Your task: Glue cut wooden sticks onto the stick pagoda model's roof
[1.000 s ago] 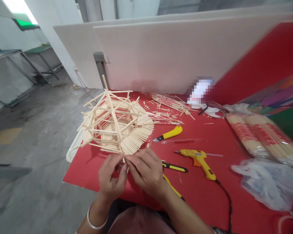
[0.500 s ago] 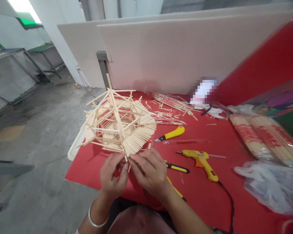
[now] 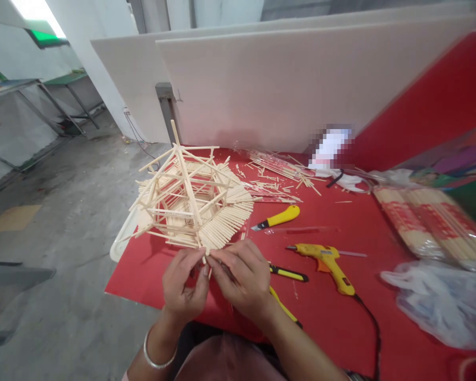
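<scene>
both my hands, left (image 3: 185, 286) and right (image 3: 241, 278), pinch the near corner of the stick frame (image 3: 188, 198) (fingertips nearly meeting there). it sits on the red surface (image 3: 321, 328), left of the yellow glue gun (image 3: 327, 262) and orange-yellow knife (image 3: 280, 217).

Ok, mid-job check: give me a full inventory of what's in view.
stick model: one, pale wood, left of centre
loose sticks: many, pale, behind the knife
stick packs: at least two, pale and red, right
knife: one, yellow, right of model
cutter: one, black-yellow, nearer
tool handle: one, yellow, by right forearm
glue gun: one, yellow, right of cutter
plastic bag: one, whitish, far right
blurred item: one, pale, table's back
table: one, red, beneath
boards: two, white, behind
floor sheet: one, tan, left
bangle: one, silvery, left wrist
left hand, right hand: bare, at model's near corner
</scene>
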Available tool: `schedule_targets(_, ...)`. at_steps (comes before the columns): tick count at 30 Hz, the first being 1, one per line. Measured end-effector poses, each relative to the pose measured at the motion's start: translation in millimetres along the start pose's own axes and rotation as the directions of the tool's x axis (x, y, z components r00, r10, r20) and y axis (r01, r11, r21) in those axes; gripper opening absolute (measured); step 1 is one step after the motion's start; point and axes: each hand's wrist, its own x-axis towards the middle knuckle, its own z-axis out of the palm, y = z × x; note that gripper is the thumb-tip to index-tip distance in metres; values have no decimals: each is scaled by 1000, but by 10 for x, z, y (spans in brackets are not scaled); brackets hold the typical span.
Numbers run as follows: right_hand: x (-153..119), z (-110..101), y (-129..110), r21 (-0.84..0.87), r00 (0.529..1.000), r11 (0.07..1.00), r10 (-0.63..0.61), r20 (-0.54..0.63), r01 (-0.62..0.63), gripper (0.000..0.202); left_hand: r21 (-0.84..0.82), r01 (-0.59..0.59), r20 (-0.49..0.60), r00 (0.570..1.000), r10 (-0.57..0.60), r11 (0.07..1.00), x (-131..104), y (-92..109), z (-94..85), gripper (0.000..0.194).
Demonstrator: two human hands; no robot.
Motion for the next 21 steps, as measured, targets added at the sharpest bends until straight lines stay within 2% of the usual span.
schedule_targets(4,7,3,2,-3,1000,1000,-3,10,3,18,20,-31,12,999,30,999,16,0,-1,38)
schedule_targets(21,-33,11,18,16,1000,1000,15,17,-15,20,61,-33,9,999,32,998,11,-19,0,34)
